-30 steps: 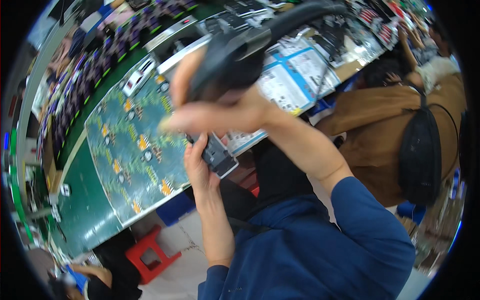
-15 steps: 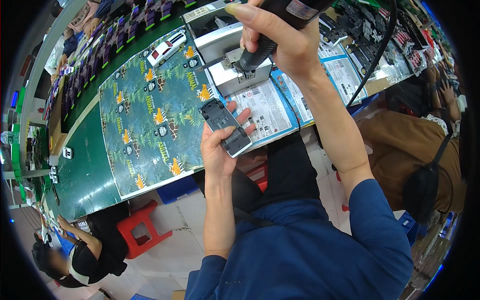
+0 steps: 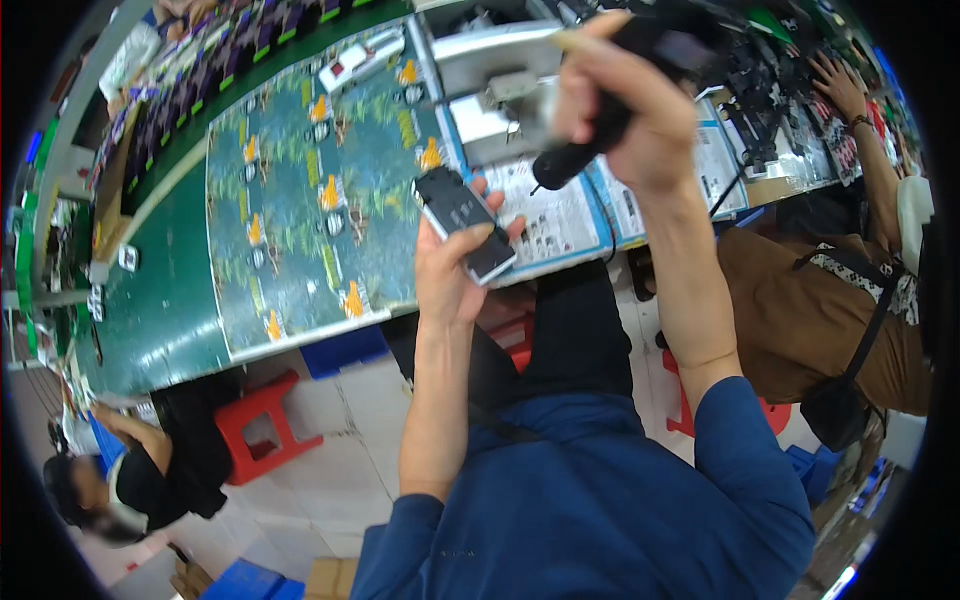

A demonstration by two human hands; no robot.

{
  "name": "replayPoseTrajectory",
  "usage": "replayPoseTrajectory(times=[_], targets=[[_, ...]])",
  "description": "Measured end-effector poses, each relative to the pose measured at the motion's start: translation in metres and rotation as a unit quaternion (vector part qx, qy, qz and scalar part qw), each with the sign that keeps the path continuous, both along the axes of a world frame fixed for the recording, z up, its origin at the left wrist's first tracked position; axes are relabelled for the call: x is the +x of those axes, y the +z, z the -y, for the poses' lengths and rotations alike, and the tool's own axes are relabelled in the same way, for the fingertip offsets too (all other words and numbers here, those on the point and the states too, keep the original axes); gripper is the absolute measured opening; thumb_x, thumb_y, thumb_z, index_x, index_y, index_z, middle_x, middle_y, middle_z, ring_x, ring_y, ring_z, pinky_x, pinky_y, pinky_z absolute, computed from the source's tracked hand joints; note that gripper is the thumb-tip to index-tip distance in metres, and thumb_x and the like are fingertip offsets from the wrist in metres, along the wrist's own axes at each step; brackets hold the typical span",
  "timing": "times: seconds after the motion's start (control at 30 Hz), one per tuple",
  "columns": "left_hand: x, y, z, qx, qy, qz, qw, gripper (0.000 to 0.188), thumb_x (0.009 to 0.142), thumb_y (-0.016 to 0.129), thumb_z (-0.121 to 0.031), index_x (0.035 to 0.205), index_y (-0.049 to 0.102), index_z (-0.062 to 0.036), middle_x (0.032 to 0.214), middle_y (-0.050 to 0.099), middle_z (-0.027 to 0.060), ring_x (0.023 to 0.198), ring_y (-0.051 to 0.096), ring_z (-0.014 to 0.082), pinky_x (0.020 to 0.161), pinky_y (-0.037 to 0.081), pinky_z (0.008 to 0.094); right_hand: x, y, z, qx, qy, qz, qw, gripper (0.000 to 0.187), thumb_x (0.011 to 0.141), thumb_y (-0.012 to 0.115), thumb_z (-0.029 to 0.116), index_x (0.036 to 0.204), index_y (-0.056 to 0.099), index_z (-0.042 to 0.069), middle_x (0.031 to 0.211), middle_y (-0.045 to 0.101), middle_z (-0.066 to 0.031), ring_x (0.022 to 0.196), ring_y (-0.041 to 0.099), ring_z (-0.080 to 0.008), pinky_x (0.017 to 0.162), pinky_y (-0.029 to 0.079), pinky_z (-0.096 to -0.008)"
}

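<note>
My left hand (image 3: 448, 262) holds a toy car (image 3: 463, 222) upside down, its black underside facing up and a pale body edge showing below. The thumb presses across the black base. In my right hand (image 3: 645, 125) is a black electric screwdriver (image 3: 572, 165), gripped in a fist and blurred by motion. Its thin bit points down and left, to the right of the toy car and apart from it. Just behind the bit stands a silver metal box (image 3: 485, 135), probably a screw feeder. A white toy car (image 3: 362, 60) rests on the patterned mat farther back.
A jungle-print mat (image 3: 290, 210) covers the green table (image 3: 165, 320). Printed sheets (image 3: 545, 215) lie at the front edge. Black parts (image 3: 760, 100) are heaped at the right, where a co-worker's hand (image 3: 840, 88) reaches in. Another person (image 3: 150, 455) sits at the left.
My right hand has drawn the screwdriver off the metal box, bringing its bit nearer to me and toward the toy car. My left hand still holds the car; the whole view has shifted slightly.
</note>
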State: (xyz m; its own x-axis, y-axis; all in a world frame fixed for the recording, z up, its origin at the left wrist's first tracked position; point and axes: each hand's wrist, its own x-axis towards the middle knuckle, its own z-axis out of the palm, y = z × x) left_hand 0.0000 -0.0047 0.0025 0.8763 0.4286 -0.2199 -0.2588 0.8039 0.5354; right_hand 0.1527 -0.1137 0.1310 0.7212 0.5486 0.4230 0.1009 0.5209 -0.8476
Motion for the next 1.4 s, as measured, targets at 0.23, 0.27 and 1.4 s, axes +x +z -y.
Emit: replayPoseTrajectory(times=[0.23,0.27,1.4], targets=[[0.004,-0.006,-0.004,0.01,0.013,0.001,1.0,0.065,0.075,0.055,0.014,0.136,0.042,-0.0027,0.134,0.055,0.0157,0.116,0.062,0.0297,0.081,0.062,0.0453,-0.053,-0.003,0.018,0.049,0.099,0.021,0.994,0.015,0.088,0.064,0.013,0.091,0.055,0.001,0.064,0.055,-0.0062,0.051,0.054,-0.0132,0.053,0.049,-0.0288],[0.003,-0.007,-0.005,0.004,0.009,0.005,1.0,0.065,0.075,0.055,0.013,0.136,0.042,-0.0027,0.134,0.055,0.0156,0.116,0.062,0.0294,0.08,0.062,0.0448,-0.062,-0.002,0.015,0.054,0.07,-0.018,0.996,0.016,0.085,0.073,0.009,0.083,0.059,0.0,0.061,0.059,-0.0056,0.049,0.057,-0.0108,0.05,0.048,-0.0247],[0.007,0.014,-0.009,-0.137,-0.045,0.065,0.987,0.037,0.096,0.05,-0.015,0.128,0.052,0.0029,0.119,0.064,0.0187,0.113,0.064,0.0301,0.102,0.051,0.0462,-0.056,-0.007,-0.007,0.003,0.189,0.032,0.981,0.023,0.07,0.074,0.005,0.078,0.053,-0.001,0.064,0.055,-0.0097,0.054,0.052,-0.0154,0.053,0.045,-0.0282]])
